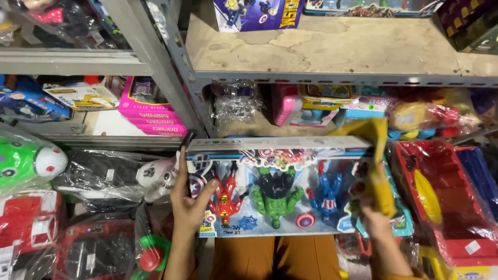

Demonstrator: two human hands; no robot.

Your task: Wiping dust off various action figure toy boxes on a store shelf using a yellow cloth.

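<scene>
Across the upper part of the frame you have a grey metal shelf [321, 52], its board bare and stained in the middle, with boxes at its back edge. Under it, in the centre of the frame, you hold a long toy box [275, 192] with a clear window; inside stand three figures side by side: a red one at the left, a green one in the middle, a blue one at the right. At the right edge of the frame a red and blue toy truck [446, 202] lies wrapped in plastic, just beside the box. At the left, pink boxes [150, 111] are stacked on a lower shelf, and a green toy [26, 161] sits in a plastic bag at the far left. Your left hand [189, 199] is closed on the left end of the box, thumb on the front. Your right hand [376, 220] grips a yellow cloth [376, 166], which lies against the right end of the box.
</scene>
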